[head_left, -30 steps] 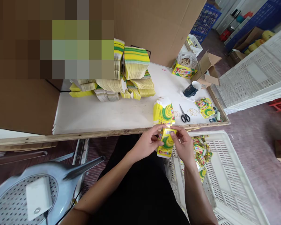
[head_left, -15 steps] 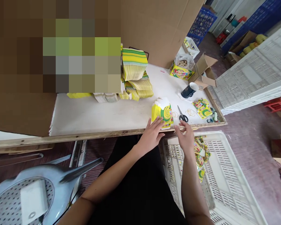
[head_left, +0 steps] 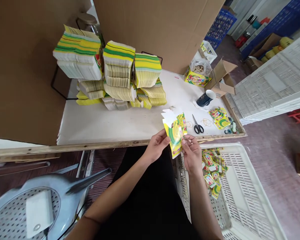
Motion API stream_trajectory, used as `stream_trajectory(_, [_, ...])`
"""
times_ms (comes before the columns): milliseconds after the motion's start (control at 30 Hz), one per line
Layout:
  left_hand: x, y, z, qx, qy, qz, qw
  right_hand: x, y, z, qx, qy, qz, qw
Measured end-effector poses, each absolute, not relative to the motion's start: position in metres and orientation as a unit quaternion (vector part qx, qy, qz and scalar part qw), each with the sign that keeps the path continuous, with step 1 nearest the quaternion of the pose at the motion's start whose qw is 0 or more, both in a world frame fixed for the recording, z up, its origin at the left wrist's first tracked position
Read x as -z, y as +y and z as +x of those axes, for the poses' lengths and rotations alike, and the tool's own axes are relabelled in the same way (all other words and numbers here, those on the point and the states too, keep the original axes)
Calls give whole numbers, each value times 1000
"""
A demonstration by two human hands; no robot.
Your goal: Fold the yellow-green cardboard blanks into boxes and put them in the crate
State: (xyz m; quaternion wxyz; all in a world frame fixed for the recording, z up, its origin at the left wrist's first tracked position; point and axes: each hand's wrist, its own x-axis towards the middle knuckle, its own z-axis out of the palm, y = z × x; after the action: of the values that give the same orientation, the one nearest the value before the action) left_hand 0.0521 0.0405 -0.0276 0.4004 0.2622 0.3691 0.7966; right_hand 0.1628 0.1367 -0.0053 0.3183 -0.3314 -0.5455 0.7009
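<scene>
Both hands hold a flat yellow-and-green carton blank [head_left: 174,137] upright over the near edge of the white table [head_left: 115,121]. My left hand [head_left: 157,146] pinches its left edge, and my right hand [head_left: 191,152] pinches its lower right side. Its white flaps stick up at the top. Just behind it a small stack of the same blanks [head_left: 183,122] stands on the table. Below my right hand, a white slatted crate [head_left: 242,193] on the floor holds several folded yellow cartons [head_left: 212,166].
Tall stacks of flat blanks [head_left: 115,73] fill the back of the table. Scissors [head_left: 197,125], rubber bands [head_left: 206,122], a dark mug [head_left: 205,98], loose cartons [head_left: 218,116] and a cardboard box [head_left: 221,78] lie at the right. A grey stool [head_left: 27,206] stands at lower left.
A second ago both hands held a folded carton; it is gone from them. They reached to the stack at the table edge and now hold a fresh flat blank lifted off it.
</scene>
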Motion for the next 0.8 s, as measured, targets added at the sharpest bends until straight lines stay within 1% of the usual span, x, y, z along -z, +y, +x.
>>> stream_trajectory(67, [24,35,49,-790,313,232,473,10,124,162,-728,-531,-326,287])
stream_trajectory(167, [22,27,44,-781,279,205,520,16,115,163,-715,-585,-294,246])
stream_trajectory(233, [22,24,42,-781,271,190,529,14,117,165,-628,-684,-278,246])
stream_trajectory(333, [22,21,41,-781,263,162,543,1,127,168,-430,-811,-260,301])
stream_trajectory(400, [22,19,42,-771,253,151,564,-11,134,169,-358,-855,-221,303])
stream_trajectory(533, [18,16,43,-762,245,146,582,-24,143,165,-327,-906,-128,238])
stream_trajectory(800, [20,10,39,-734,271,178,597,-29,149,158,-290,-928,-97,213])
